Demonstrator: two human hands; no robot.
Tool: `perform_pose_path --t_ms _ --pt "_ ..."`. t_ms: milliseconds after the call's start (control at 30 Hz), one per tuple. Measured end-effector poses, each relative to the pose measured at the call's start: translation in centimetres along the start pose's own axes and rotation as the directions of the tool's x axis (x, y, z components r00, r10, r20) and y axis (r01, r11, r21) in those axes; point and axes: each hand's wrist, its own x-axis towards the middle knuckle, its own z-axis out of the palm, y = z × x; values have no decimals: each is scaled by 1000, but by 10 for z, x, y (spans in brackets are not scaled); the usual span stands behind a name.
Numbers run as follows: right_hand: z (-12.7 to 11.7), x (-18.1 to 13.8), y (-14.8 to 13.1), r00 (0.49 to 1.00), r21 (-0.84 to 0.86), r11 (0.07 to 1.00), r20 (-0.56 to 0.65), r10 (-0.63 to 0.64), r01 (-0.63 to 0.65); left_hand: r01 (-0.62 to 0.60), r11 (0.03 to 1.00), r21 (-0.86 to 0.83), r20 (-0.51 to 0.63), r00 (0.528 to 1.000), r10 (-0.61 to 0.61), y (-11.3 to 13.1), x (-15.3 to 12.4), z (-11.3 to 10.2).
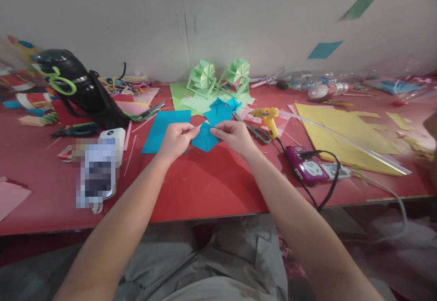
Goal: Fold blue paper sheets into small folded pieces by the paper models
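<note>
Both my hands pinch a small folded piece of blue paper (205, 139) just above the red table (205, 187). My left hand (177, 139) grips its left edge with closed fingers. My right hand (230, 137) grips its right corner the same way. A flat blue sheet (160, 128) lies just left of my hands. A folded blue paper shape (221, 109) sits right behind them.
Two green paper wheels (218, 79) stand at the back on green sheets. Right of my hands lie scissors (256, 132), a yellow glue gun (268, 119), a purple power strip (309, 166) with black cable, and yellow paper (344, 132). At left are a phone (97, 169) and a black bag (85, 89).
</note>
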Motion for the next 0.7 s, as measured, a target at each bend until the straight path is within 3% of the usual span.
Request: perform_pose_path --t_ms 233,400,700 --pt "-5 0 3 996 -133 990 81 -31 42 36 998 -55 114 993 -29 -2 0 2" --pt "-1 -1 7 988 -296 942 22 -156 156 -27 999 -28 47 998 29 -4 1 5" --pt "0 0 11 941 -392 859 64 -331 329 -66 998 15 47 997 65 -7 1 6"
